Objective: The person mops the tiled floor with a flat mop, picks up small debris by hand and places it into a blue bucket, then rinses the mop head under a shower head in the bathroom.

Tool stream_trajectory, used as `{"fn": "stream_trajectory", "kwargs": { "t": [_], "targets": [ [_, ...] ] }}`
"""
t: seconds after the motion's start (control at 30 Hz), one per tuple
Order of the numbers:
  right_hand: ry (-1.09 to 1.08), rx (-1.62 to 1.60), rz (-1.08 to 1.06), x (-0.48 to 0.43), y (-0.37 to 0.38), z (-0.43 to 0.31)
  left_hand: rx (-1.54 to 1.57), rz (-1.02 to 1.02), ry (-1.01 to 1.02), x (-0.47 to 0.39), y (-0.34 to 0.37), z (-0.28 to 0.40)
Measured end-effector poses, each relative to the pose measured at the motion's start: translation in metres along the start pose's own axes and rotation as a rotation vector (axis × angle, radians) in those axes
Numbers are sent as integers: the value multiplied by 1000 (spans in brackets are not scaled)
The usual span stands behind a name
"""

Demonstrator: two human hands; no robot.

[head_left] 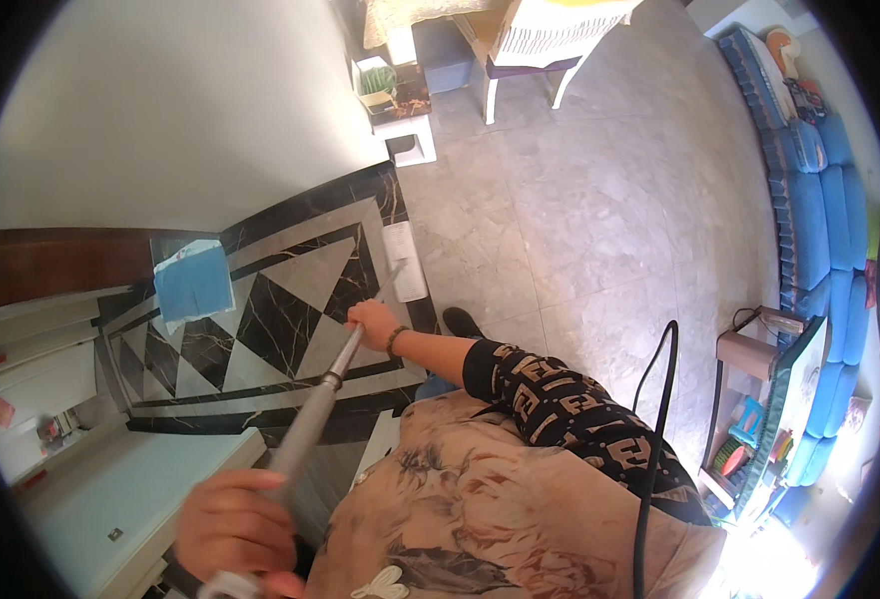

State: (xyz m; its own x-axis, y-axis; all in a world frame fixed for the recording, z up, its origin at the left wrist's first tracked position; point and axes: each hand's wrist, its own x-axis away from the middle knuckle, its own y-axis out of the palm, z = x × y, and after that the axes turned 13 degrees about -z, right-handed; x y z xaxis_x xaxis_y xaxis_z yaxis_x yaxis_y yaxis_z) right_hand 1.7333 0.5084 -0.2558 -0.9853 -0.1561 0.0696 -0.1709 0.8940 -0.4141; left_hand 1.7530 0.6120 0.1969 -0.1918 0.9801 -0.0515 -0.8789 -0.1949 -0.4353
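Note:
My left hand (237, 524), low at the left and close to the camera, is closed around the thick upper end of a grey metal telescopic pole (309, 427). Farther along, my right hand (374, 324) grips the thinner part of the same pole. The pole slants down to a long white flat mop head (406, 262), which lies at the border between black marble and grey floor tiles. A black patterned sleeve covers my right upper arm, and a floral apron (485, 502) covers my front. One dark shoe (462, 322) shows beside the apron.
A blue pad (194, 283) lies by the wall at left, near a pale blue-topped cabinet (140, 487). A small white stand (417, 142) with a potted plant and a white chair (552, 37) are at the top. A blue sofa (806, 224) and a toy-filled rack (739, 434) line the right.

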Motion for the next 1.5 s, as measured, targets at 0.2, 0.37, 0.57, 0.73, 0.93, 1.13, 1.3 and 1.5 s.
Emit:
{"fn": "stream_trajectory", "kwargs": {
  "t": [0.2,0.37,0.57,0.73,0.93,1.13,1.3,1.5],
  "targets": [
    [-3,105,-129,17,-70,-3,-116,-17,170,-35,2,15],
    [190,358,-67,28,-157,57,-22,147,204,-37,6,-30],
    [443,567,20,24,-275,156,192,320,51,-98,69,-105],
    [535,727,96,10,-345,202,305,361,-98,-157,109,-167],
    [658,532,196,24,-307,210,243,179,-206,-155,133,-195],
    [486,546,153,19,-223,150,77,202,-61,-106,68,-137],
    [244,355,180,3,-123,44,46,207,17,-46,3,-64],
    [63,115,0,15,-51,-58,128,182,405,1,-31,-35]
  ]
}}
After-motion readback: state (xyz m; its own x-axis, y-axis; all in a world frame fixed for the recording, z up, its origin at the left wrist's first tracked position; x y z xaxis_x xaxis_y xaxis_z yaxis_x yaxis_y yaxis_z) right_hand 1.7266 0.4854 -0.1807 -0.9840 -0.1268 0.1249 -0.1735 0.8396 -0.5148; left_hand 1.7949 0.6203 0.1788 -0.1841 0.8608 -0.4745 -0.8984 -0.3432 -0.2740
